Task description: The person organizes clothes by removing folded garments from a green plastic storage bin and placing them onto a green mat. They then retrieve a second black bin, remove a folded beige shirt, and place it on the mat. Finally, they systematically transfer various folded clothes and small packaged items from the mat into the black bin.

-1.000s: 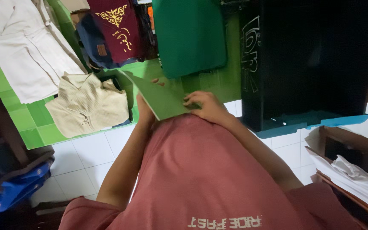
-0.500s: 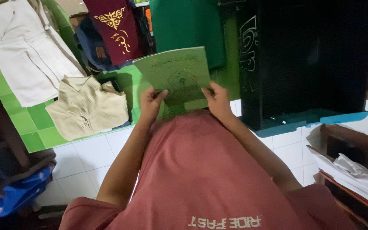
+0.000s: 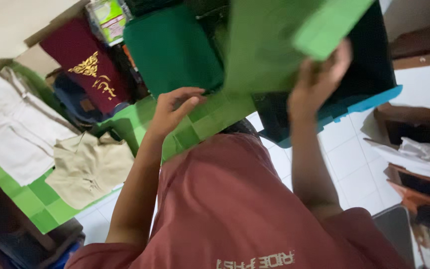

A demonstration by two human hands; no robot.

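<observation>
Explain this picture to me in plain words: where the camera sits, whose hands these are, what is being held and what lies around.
There is no machine here. The picture comes from a camera worn on a person's head, looking down past their red shirt at their own bare hands. The right hand is raised and has a grip on a green folded sheet, cloth or paper, I cannot tell which. The left hand is lower, fingers curled, apparently touching the sheet's lower edge. On a green checked mat lie a cream garment, a beige shirt, a maroon cloth with gold pattern and a dark green cloth. The floor is white tile.
</observation>
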